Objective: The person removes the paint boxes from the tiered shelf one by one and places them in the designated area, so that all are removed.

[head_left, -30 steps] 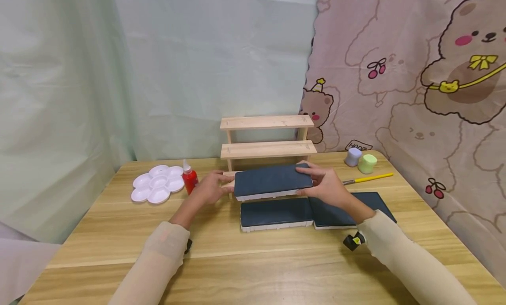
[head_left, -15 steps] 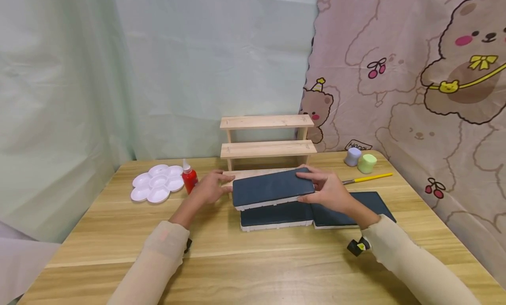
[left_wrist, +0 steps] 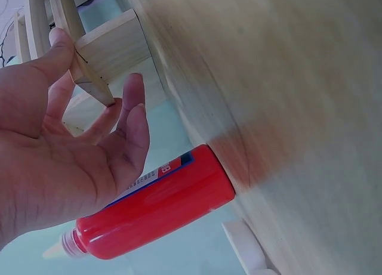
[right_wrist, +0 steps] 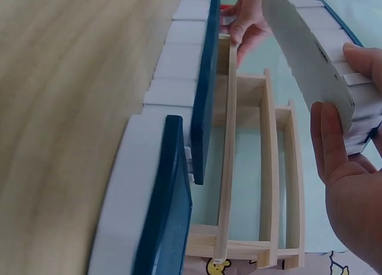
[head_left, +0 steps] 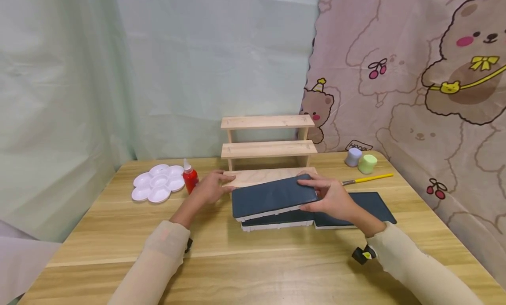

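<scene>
My right hand (head_left: 336, 197) grips the right end of a long, flat box with a dark blue top and white ridged sides (head_left: 272, 196). The box is tilted, its left end lower, above a similar blue-topped box (head_left: 276, 223). In the right wrist view the held box (right_wrist: 316, 54) shows its pale underside, thumb on one side and fingers on the other. My left hand (head_left: 211, 187) pinches the left end of the lowest step of a three-step wooden stand (head_left: 269, 149). The left wrist view shows the thumb above that board (left_wrist: 89, 78) and fingers below it.
A red squeeze bottle (head_left: 190, 178) stands beside my left hand, with a white flower-shaped palette (head_left: 159, 182) further left. Another blue-topped box (head_left: 356, 210) lies under my right forearm. Beyond it are a yellow-handled paintbrush (head_left: 371, 178), a purple jar (head_left: 353, 157) and a green jar (head_left: 367, 164).
My right hand has drawn the box down and toward me, off the lowest step, and its left end has dipped. My left hand has stayed at the stand.
</scene>
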### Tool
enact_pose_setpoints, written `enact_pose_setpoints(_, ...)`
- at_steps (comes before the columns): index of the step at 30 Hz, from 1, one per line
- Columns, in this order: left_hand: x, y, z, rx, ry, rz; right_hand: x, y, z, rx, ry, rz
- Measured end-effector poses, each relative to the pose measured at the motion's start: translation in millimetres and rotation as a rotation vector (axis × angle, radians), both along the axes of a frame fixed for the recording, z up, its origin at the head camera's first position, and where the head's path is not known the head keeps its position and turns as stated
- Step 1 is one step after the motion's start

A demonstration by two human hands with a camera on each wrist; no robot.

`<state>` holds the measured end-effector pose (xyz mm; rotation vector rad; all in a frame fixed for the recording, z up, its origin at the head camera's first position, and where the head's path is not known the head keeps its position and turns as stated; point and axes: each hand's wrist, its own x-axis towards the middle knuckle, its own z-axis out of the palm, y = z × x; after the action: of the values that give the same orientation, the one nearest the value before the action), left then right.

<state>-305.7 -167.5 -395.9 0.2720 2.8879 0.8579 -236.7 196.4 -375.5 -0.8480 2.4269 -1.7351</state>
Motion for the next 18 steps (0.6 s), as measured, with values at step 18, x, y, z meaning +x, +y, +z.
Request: enact_pose_setpoints(18,1.7,1.2,2.4,0.005,0.007,-0.017,18.6,12,-10.0,0.068,0.105,-0.034)
